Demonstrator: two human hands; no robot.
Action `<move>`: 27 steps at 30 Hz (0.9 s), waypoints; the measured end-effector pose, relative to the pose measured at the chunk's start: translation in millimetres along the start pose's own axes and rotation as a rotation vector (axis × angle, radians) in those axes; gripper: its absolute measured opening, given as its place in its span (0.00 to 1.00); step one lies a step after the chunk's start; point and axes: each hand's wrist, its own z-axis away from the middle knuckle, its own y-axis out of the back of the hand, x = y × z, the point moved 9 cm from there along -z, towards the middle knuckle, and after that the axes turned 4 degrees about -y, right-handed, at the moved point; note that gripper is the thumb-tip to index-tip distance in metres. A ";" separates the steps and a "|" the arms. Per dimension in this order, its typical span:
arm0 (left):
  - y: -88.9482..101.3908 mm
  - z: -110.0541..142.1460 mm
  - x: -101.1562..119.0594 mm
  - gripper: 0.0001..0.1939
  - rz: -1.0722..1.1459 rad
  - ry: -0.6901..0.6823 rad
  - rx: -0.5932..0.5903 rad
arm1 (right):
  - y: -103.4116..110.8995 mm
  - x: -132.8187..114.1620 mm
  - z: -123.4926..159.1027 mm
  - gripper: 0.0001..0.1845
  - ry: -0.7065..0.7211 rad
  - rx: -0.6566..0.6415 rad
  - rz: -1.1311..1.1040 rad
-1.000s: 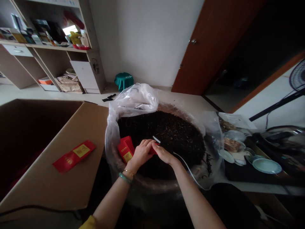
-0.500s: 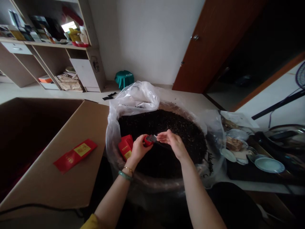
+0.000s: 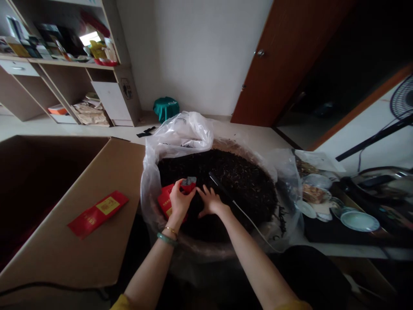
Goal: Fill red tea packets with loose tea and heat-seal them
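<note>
My left hand pinches a small red pouch whose grey mouth faces up and away. Close to its right is my right hand, palm down with fingers spread, holding nothing; whether a fingertip touches the pouch I cannot tell. Both are over dark, dry tea-like leaves in a large round container lined with clear plastic. More red packets lie at its left side, partly behind my left hand. On the leaves rests a slim black tool with a white cord.
An open cardboard box stands at left, a flat red packet on its flap. To the right, a low table holds a pale dish and several bowls. A green covered bin is by the wall, near a brown door.
My right hand has moved left and down, its fingers now spread. My left hand has shifted slightly left and tilted the pouch. The black tool and its cord now show.
</note>
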 end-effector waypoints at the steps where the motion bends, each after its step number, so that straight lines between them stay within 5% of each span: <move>1: -0.3 -0.2 -0.2 0.21 0.000 0.001 -0.003 | -0.6 -6.7 -0.9 0.64 0.042 -0.014 0.026; 7: -6.6 1.3 -6.5 0.23 -0.005 0.007 -0.046 | -2.3 -23.1 14.5 0.35 0.171 0.070 0.142; 13: -16.4 4.7 -9.3 0.24 -0.023 -0.056 -0.116 | -11.8 -22.9 26.5 0.42 0.157 0.001 0.188; 18: -17.1 4.6 -11.3 0.25 -0.056 -0.067 -0.130 | 0.3 -26.6 37.0 0.26 0.184 0.145 0.138; 22: -18.2 4.9 -10.7 0.25 -0.067 -0.068 -0.148 | 23.2 -6.1 43.1 0.18 0.202 0.266 -0.119; 27: -19.9 5.5 -8.4 0.24 -0.101 -0.072 -0.180 | 84.6 15.5 67.1 0.11 0.327 0.488 -0.501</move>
